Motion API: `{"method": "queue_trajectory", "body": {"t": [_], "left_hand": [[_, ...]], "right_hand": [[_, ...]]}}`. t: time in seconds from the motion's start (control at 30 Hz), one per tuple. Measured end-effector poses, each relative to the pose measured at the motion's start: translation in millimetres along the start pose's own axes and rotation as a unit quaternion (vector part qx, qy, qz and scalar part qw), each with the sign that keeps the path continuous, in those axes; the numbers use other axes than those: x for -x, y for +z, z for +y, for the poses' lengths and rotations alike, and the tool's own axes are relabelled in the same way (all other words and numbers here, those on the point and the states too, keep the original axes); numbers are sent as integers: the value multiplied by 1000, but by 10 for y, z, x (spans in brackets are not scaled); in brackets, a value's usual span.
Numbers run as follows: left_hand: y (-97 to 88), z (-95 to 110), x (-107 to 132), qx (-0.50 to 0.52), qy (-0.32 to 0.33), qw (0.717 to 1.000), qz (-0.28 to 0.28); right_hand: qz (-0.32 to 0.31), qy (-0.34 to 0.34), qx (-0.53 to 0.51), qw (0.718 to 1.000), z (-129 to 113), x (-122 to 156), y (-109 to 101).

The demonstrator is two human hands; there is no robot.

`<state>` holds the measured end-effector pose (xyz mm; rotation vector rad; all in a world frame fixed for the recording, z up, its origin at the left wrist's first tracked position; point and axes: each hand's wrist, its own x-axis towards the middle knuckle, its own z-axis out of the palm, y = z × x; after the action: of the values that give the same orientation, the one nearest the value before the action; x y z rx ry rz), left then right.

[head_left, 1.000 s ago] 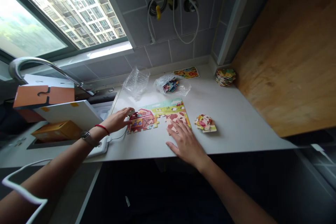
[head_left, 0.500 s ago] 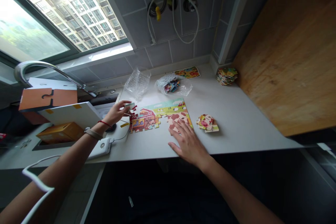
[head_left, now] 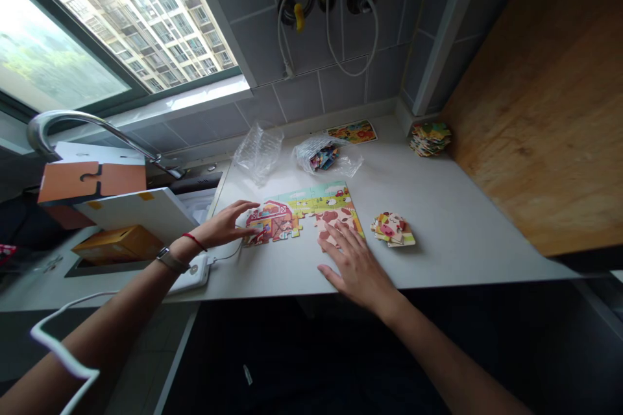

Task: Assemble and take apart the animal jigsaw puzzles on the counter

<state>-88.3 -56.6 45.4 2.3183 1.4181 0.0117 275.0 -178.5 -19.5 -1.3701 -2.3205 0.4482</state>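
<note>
A partly joined farm jigsaw (head_left: 311,211) with a red barn lies on the white counter (head_left: 438,220). My left hand (head_left: 228,224) rests at its left edge, fingers stretched out flat and touching the barn section. My right hand (head_left: 357,266) lies open and flat on the counter, fingertips pressing the puzzle's lower right part with the brown cow patches. A small heap of loose pieces (head_left: 392,229) sits just right of the puzzle, apart from both hands.
Two clear plastic bags (head_left: 257,152), one with pieces (head_left: 324,157), lie behind the puzzle. A picture card (head_left: 353,132) and another stack of pieces (head_left: 429,138) sit by the wall. At left are a faucet (head_left: 73,123), an orange box (head_left: 92,181), a white board (head_left: 141,211) and a power bank (head_left: 192,272).
My left hand, raised half a second ago with a piece pinched in its fingers, has come down flat onto the barn section. My right hand has stayed on the puzzle.
</note>
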Motion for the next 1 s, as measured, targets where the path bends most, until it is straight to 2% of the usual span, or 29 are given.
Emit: {"method": "queue_trajectory", "body": {"t": [0.07,0.13,0.37,0.63,0.87,1.0], "left_hand": [[7,8,49,-8,37,998,-44],[12,5,74,-17,48,997,-60],[17,28,57,-21,49,998,-43],[47,116,124,-53,15,998,26],[9,-31,10,35,-27,999,-22],[10,-35,-15,46,-39,998,-9]], "right_hand": [[0,1,-2,1000,0,3,1],[3,1,-4,1000,1,5,2],[8,0,-7,1000,7,1,10],[6,0,-1,1000,15,4,16],[6,2,0,1000,9,1,18],[10,1,1,1000,10,5,24]]}}
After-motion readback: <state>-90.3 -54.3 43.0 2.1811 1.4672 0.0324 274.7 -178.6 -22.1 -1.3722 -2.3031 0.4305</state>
